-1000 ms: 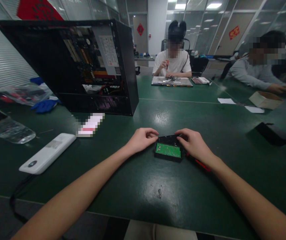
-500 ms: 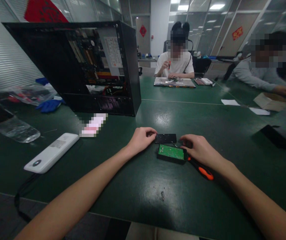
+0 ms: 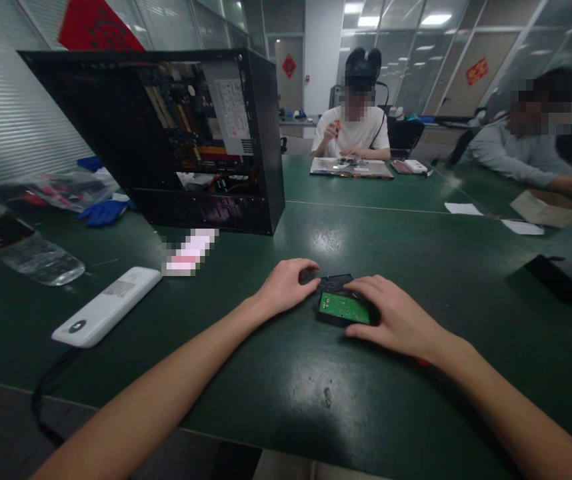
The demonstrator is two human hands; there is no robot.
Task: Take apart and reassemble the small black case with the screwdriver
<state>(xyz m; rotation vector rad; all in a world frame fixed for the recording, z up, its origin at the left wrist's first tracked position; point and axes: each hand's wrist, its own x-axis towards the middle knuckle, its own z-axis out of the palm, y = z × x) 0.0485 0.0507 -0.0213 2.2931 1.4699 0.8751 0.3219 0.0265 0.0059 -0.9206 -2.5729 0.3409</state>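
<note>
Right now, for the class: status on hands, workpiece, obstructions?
Left hand at black panel, grip unclear. Right hand open around black box. Green board exposed. Something red peeks out beside right hand.

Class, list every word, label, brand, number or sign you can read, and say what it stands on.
No text is legible.
White label inside the computer tower: too small.
Bottle label: blurred.
Grey label on the white device: blurred.
Left red door sign: too small.
Right red door sign: too small.
Red hanging, upper left: unreadable.
Pink-white item: pixelated.

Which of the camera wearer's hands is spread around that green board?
The right hand, its thumb and fingers about the board; the left hand is by the flat black piece.
</note>
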